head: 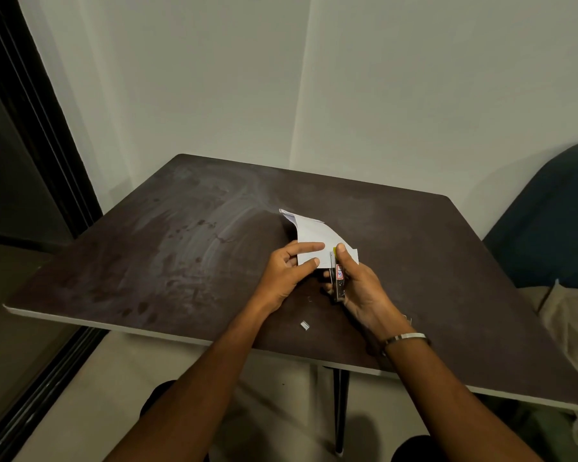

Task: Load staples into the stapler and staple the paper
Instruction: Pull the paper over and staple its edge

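A folded white paper (311,233) is held above the dark table (167,248), curling up and away from me. My left hand (289,273) pinches its near edge between thumb and fingers. My right hand (359,291) grips a small metal stapler (337,280) with a red-and-white label, its jaws set over the paper's near edge just right of my left thumb. My right thumb presses on top of the stapler. A short strip of staples (304,325) lies on the table nearer to me, between my forearms.
One loose staple (310,298) lies on the table below my hands. A dark blue chair (548,225) stands at the right, with beige cloth (568,325) beside it. The table's front edge runs just under my forearms. A dark door frame is on the left.
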